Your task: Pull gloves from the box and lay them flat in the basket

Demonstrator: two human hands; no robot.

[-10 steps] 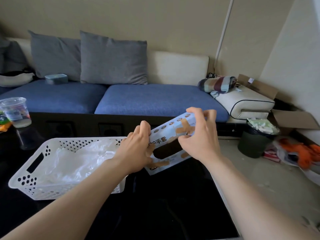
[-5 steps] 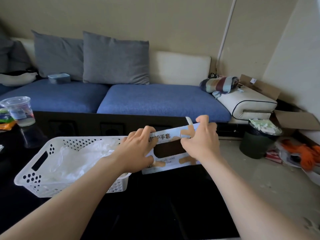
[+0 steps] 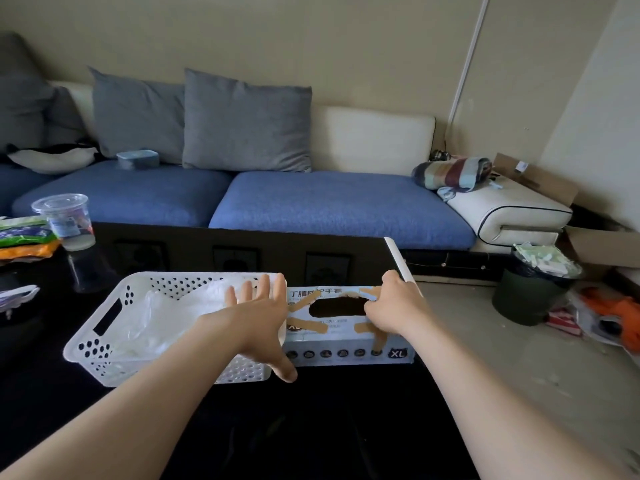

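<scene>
My left fingers (image 3: 264, 285) are spread wide and hold nothing. The left hand (image 3: 258, 317) hovers, palm down, where the right end of the basket (image 3: 104, 320) meets the left end of the box (image 3: 346, 341). My right fingers (image 3: 372, 308) are bent, their tips at the right edge of the box's dark opening (image 3: 337, 306). I cannot tell whether they pinch anything or only press on the cardboard.

A moment ago both hands held the box tilted in the air. Now it lies flat on the black table (image 3: 311, 427), opening up, touching the right side of the basket, and my left hand has let go. Clear gloves (image 3: 166, 317) already lie in the basket, bunched toward its far side. No glove shows at the opening, so I judge my right hand (image 3: 394, 306) must reach in for the next one while my left is free to flatten it.
</scene>
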